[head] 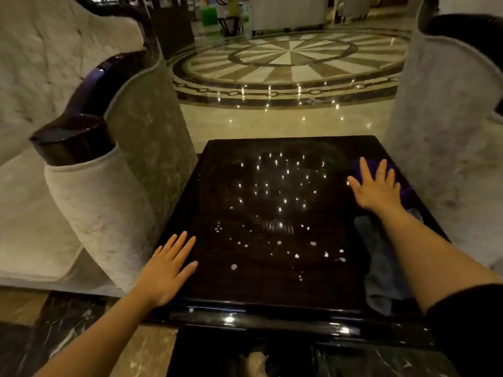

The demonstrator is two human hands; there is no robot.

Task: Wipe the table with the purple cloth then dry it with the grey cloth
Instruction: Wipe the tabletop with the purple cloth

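A dark glossy square table [226, 164] stands in front of me, with several white droplets and specks scattered over its near half. My right hand [377, 186] lies flat with spread fingers on the purple cloth [354, 166] at the table's far right. The cloth shows only around my fingers and past my wrist. The grey cloth [381, 268] lies crumpled along the right edge, partly under my right forearm. My left hand [166, 268] rests flat and open on the table's near left corner, holding nothing.
A pale upholstered armchair [103, 202] with a dark wooden armrest stands close on the left. Another pale chair [441, 131] stands on the right. Beyond the table lies a polished marble floor [288, 61] with a round inlay. A lower dark shelf [272, 355] shows beneath the near edge.
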